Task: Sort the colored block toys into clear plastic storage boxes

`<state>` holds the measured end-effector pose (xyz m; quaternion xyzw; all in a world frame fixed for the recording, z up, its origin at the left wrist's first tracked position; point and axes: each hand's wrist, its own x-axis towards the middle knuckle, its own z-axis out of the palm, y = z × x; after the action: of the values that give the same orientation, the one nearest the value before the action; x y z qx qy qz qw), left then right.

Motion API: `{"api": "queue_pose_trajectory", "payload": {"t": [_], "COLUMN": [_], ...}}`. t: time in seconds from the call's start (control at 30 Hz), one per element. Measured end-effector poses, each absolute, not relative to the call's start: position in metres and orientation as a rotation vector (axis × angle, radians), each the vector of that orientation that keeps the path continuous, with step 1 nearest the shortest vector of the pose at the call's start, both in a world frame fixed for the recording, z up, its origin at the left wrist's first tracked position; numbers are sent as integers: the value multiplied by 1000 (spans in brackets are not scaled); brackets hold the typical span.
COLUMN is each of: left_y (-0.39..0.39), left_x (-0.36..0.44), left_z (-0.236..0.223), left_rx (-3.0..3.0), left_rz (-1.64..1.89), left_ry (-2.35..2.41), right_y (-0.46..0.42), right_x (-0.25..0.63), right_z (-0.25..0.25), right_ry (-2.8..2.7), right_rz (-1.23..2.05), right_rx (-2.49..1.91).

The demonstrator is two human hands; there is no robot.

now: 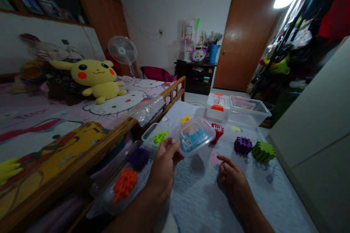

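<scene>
1. Far left, we have a yellow Pikachu plush slumped on the bed, behind its wooden rail.
2. Near left, an orange block and a dark purple block sit in a clear plastic tray, and a lime block lies in a small clear box.
3. Centre now, and here's the action: the left hand has its grip clamped on a lidded clear box, raised over the pale blue surface, with blue blocks inside.
4. Just beyond it, a red block and a yellow block lie apart.
5. To the right, the right hand is open, fingers apart and holding nothing, near a pink piece.
6. Far right, we see a purple block, a green block, a white box with orange latches and a clear tub.
</scene>
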<state>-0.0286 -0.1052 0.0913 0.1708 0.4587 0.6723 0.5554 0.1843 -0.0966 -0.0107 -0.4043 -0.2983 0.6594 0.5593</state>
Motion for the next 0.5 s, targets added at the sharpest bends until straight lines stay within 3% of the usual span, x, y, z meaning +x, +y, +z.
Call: {"api": "queue_pose_trajectory", "payload": {"t": [0.27,0.5], "left_y": [-27,43], "left_x": [-61,-80], "left_z": [131,117], "left_rx": [362,170], "left_rz": [1800,1788], "left_ry": [1141,1362], "right_y": [-98,-101], "right_x": [183,184], "right_z": [-9,-8], "right_ry": [-688,-683], "right_rz": [1551,1557], "right_rx": [-1018,-1021]}}
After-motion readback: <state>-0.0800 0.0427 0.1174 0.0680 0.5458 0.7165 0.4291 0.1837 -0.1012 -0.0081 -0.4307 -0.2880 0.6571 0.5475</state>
